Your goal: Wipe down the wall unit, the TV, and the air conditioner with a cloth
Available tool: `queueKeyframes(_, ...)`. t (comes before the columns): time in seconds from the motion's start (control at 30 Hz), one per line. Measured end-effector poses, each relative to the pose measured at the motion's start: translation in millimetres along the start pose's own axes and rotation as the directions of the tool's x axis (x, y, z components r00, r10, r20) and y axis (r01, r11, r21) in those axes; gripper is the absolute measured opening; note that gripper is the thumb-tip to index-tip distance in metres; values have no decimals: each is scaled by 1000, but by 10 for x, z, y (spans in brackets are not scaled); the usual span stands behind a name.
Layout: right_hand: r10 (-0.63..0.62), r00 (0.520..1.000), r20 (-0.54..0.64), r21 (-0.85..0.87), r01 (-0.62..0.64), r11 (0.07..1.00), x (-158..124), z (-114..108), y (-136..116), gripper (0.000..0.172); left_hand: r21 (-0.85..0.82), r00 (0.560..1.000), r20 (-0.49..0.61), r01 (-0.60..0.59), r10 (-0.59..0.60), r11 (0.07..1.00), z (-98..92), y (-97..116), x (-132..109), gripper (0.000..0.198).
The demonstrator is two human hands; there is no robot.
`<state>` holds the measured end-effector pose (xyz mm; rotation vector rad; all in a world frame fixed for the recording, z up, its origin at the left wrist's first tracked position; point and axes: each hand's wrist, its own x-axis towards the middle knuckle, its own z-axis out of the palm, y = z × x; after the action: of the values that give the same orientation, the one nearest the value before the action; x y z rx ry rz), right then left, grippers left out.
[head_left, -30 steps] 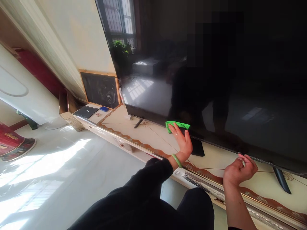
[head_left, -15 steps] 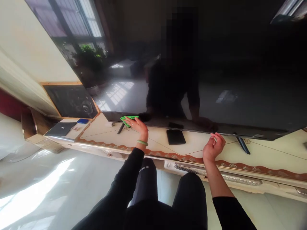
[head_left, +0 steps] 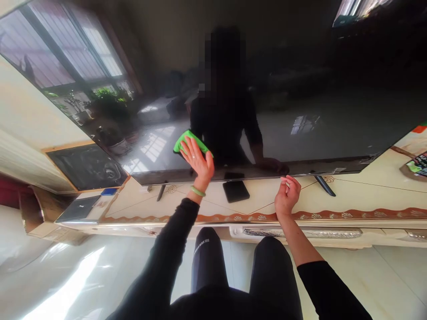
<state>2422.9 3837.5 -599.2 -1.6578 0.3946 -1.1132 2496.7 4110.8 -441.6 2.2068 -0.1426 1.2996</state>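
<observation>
My left hand [head_left: 197,161] presses a folded green cloth [head_left: 191,138] against the lower part of a large black television screen [head_left: 293,93]. A ring and a pale green bangle show on this hand and wrist. Fingers curled, my right hand [head_left: 287,195] rests at the television's bottom edge, its fingertips touching or very near the frame; it holds nothing that I can see. Between the hands, a flat black box [head_left: 236,191] lies on the cabinet top under the screen.
The television's dark feet [head_left: 325,186] stand on a cream cabinet top [head_left: 207,202] with a brown wavy border. To the left are a small blackboard [head_left: 90,166], a black flat case [head_left: 78,209], a blue item [head_left: 109,191] and a cardboard box [head_left: 40,218]. A colourful packet [head_left: 418,164] lies far right.
My left hand has slid the green cloth up from the screen's bottom edge onto the glass. My right hand stays by the lower frame. The whole view has shifted a little.
</observation>
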Motion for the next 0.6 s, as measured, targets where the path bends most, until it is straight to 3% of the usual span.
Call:
queueKeyframes(0.1, -29, 1000, -5, -3, 29, 1000, -1, 18, 26, 32, 57, 965, 26, -263, 262, 963, -100, 108, 459, 78)
queueKeyframes(0.17, -38, 999, -9, -4, 38, 999, -7, 18, 35, 30, 53, 888, 118, -453, 444, 890, -54, 166, 497, 74)
queueKeyframes(0.23, -40, 999, -18, -2, 40, 999, -12, 13, 40, 28, -26, 733, 293, -636, 614, 772, 52, 152, 329, 68)
queueKeyframes(0.3, -38, 999, -29, 4, 38, 999, -15, 7, 43, 27, -187, 510, 488, -732, 708, 655, 163, 63, 48, 62)
queueKeyframes(0.37, -30, 999, -38, 12, 31, 999, -13, 5, 51, 27, -366, 290, 635, -703, 716, 609, 228, -69, -237, 59)
queueKeyframes(0.4, -25, 999, -43, 18, 25, 1000, -11, 5, 55, 27, -431, 208, 677, -665, 706, 609, 233, -140, -352, 59)
queueKeyframes(0.43, -19, 999, -49, 23, 21, 1000, -9, 5, 60, 27, -473, 153, 703, -629, 694, 618, 218, -213, -440, 59)
queueKeyframes(0.5, -15, 998, -56, 31, 17, 999, -5, 8, 64, 26, -499, 117, 727, -586, 676, 639, 132, -367, -523, 58)
queueKeyframes(0.6, -20, 998, -60, 43, 23, 999, -6, 14, 56, 26, -446, 189, 742, -578, 644, 683, -94, -636, -418, 55)
